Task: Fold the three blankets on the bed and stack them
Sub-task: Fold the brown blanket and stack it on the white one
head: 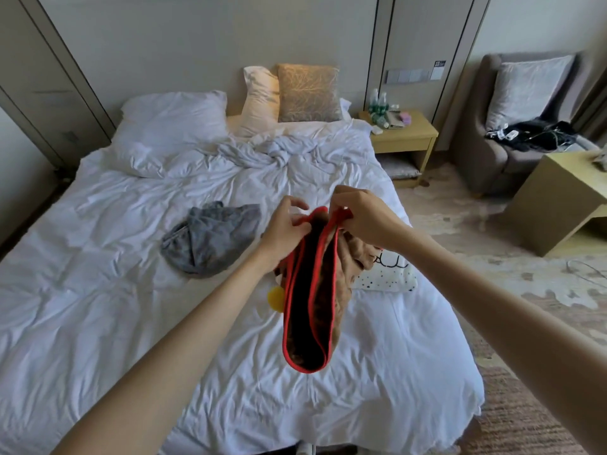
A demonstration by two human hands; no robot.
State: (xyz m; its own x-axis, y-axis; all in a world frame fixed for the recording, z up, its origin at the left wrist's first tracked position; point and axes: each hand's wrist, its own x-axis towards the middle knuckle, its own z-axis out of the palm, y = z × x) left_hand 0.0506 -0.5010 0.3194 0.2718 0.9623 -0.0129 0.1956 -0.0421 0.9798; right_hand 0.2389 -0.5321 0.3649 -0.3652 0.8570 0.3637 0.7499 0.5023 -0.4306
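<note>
Forearms stretch from me over the foot of the bed [131,323]. My left hand [285,224] and right hand [364,218] each pinch the red trim of the brown blanket [323,300], which hangs bunched above the right side. I judge nothing folded yet: the grey blanket [210,244] lies crumpled mid-bed, and the white dotted blanket [387,277] sits by the right edge.

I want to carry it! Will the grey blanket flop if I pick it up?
Probably floppy: the grey blanket lies crumpled in soft folds on the bed. It would likely droop like the brown blanket hanging from the left hand and right hand. It shouldn't roll; it sits slumped.
</note>
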